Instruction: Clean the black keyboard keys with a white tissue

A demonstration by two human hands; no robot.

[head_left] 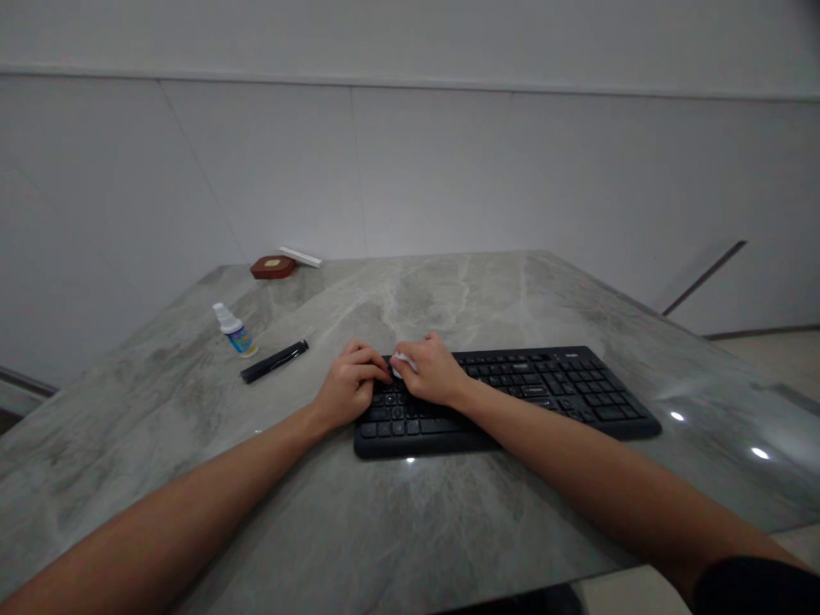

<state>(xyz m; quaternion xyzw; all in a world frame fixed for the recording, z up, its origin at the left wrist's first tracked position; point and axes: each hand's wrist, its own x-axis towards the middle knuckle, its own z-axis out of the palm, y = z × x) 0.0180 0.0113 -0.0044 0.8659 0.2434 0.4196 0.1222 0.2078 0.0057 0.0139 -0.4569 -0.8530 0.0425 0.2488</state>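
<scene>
Work is in progress, prob. midway, judging by the hands: all contact is at the left end of the black keyboard (pixel 544 376), which lies flat on the grey marbled worktop (pixel 397 530), nearest the person. R hand (pixel 430 369) has its fingers clenched on a small white wad (pixel 403 366), pressed down at the upper-left keys; wad is mostly hidden, so can't tell if it's tissue, cloth or sth. else. L hand (pixel 351 383) is bent over the keyboard's left edge, fingers curled w/ tips at the keys just beside the wad; can't tell if they grip anything. No way to say which keys are done; the right-hand section, incl. num. pad, has no hand on it now, so that part may be left, tho' that's a guess. Re: writing: there's a pale logo at the keyboard's top-right corner, too small to read, & key legends are too blurry to make out. White-topped bottle (pixel 238 333), left of the L hand, has a blue-&-yellow label, text illegible. Black pen-shaped item (pixel 275 362) beside it shows no readable marking. Far back, reddish-brown case (pixel 273 266) has a pale patch on top, no legible text; white flat item (pixel 301 256) next to it likewise.
</scene>
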